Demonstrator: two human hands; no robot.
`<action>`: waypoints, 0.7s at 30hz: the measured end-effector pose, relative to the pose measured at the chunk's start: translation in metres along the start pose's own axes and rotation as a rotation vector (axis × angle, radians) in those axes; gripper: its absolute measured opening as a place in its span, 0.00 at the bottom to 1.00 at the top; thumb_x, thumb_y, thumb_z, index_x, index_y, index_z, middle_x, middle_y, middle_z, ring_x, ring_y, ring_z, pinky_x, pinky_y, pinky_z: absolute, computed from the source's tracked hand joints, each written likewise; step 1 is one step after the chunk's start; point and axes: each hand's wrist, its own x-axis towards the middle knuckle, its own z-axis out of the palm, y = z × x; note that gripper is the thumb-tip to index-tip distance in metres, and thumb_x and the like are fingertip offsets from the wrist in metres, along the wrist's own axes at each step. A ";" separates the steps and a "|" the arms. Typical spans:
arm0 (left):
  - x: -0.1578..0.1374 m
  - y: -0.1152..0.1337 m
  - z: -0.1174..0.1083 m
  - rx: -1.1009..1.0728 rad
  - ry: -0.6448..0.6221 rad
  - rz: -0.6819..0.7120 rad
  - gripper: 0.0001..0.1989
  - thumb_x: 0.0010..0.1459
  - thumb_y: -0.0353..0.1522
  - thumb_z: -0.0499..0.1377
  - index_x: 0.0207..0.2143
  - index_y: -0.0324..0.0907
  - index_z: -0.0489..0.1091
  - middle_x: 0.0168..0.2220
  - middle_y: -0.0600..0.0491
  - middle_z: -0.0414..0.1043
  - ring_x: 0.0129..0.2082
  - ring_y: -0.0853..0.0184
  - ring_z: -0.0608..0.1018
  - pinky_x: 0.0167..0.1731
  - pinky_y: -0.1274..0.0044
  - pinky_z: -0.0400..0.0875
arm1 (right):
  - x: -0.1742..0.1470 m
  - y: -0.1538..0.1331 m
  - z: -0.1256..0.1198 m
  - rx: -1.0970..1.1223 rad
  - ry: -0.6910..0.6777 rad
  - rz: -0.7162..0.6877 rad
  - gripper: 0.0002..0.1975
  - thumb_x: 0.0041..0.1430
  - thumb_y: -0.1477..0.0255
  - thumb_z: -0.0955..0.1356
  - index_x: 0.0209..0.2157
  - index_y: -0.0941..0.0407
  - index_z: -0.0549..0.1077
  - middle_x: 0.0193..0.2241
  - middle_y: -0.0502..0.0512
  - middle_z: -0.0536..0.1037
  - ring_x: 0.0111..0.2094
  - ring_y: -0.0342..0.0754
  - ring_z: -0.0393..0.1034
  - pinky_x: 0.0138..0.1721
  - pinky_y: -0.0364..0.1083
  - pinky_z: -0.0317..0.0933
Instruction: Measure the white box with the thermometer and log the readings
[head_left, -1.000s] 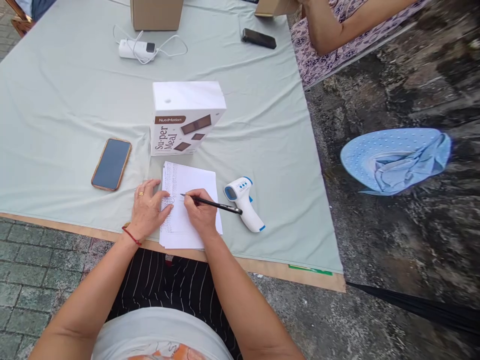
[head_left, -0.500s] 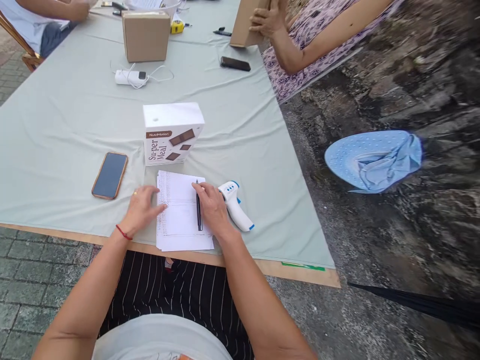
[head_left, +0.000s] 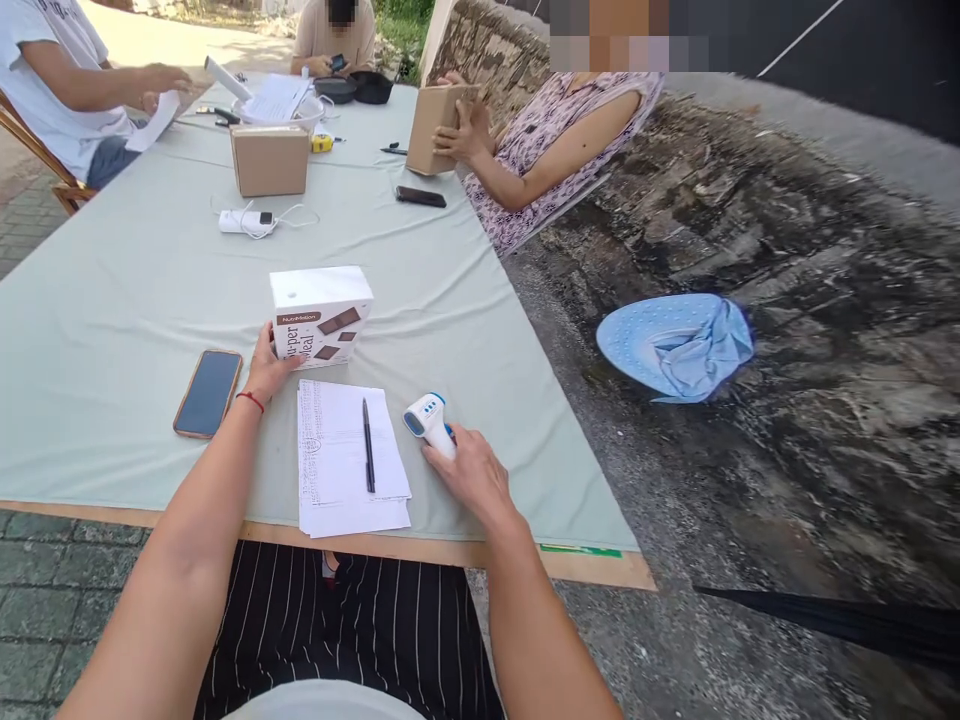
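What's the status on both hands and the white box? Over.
Left hand gripping white box at its lower left; box upright. Right hand around thermometer gun. Pen on papers, between hands.

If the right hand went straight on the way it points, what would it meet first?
The right hand would first meet the white thermometer, which it appears to touch; beyond that, perhaps the papers or white box, though depth is unclear.
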 end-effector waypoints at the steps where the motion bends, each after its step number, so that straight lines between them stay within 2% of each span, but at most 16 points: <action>1: -0.001 0.002 -0.001 -0.049 -0.014 -0.007 0.34 0.49 0.41 0.67 0.56 0.41 0.61 0.52 0.43 0.73 0.51 0.58 0.76 0.50 0.66 0.73 | 0.001 -0.002 -0.002 0.075 -0.017 0.015 0.19 0.49 0.59 0.70 0.41 0.54 0.75 0.34 0.58 0.74 0.36 0.54 0.68 0.35 0.50 0.61; 3: -0.006 0.004 -0.003 -0.080 -0.020 0.009 0.29 0.53 0.44 0.63 0.54 0.41 0.63 0.52 0.44 0.73 0.50 0.59 0.76 0.52 0.66 0.72 | 0.004 -0.016 -0.006 0.303 -0.026 0.041 0.18 0.48 0.58 0.69 0.38 0.54 0.75 0.31 0.54 0.74 0.33 0.51 0.67 0.33 0.47 0.60; 5: -0.013 0.003 -0.004 0.018 0.008 0.058 0.26 0.58 0.48 0.57 0.52 0.41 0.65 0.51 0.44 0.73 0.50 0.59 0.75 0.53 0.66 0.70 | 0.008 -0.043 -0.009 0.589 -0.063 0.054 0.18 0.48 0.56 0.69 0.35 0.55 0.74 0.27 0.51 0.73 0.29 0.48 0.65 0.30 0.46 0.59; 8: -0.019 -0.003 -0.002 0.261 0.062 0.097 0.28 0.63 0.51 0.50 0.54 0.40 0.66 0.49 0.42 0.74 0.51 0.55 0.74 0.54 0.61 0.66 | 0.016 -0.095 -0.013 0.927 -0.142 0.073 0.16 0.49 0.55 0.68 0.25 0.55 0.69 0.19 0.46 0.65 0.23 0.43 0.59 0.26 0.44 0.56; 11: -0.021 -0.009 0.000 0.364 0.084 0.085 0.32 0.65 0.52 0.43 0.57 0.38 0.64 0.50 0.40 0.73 0.52 0.54 0.73 0.55 0.60 0.65 | 0.028 -0.144 -0.008 1.180 -0.169 0.035 0.16 0.49 0.56 0.69 0.23 0.54 0.65 0.19 0.46 0.65 0.21 0.41 0.58 0.24 0.43 0.54; 15: -0.020 -0.010 0.001 0.346 0.084 0.116 0.33 0.66 0.53 0.38 0.59 0.42 0.63 0.54 0.42 0.72 0.55 0.55 0.72 0.56 0.62 0.64 | 0.046 -0.180 0.010 1.312 -0.215 0.021 0.17 0.48 0.56 0.70 0.23 0.54 0.65 0.18 0.45 0.63 0.20 0.40 0.55 0.23 0.42 0.52; 21: -0.021 -0.010 0.003 0.342 0.079 0.125 0.36 0.66 0.55 0.37 0.57 0.40 0.66 0.53 0.41 0.73 0.54 0.54 0.73 0.55 0.61 0.65 | 0.054 -0.186 0.032 1.238 -0.186 -0.032 0.18 0.49 0.53 0.69 0.29 0.55 0.70 0.23 0.47 0.70 0.29 0.45 0.63 0.31 0.43 0.60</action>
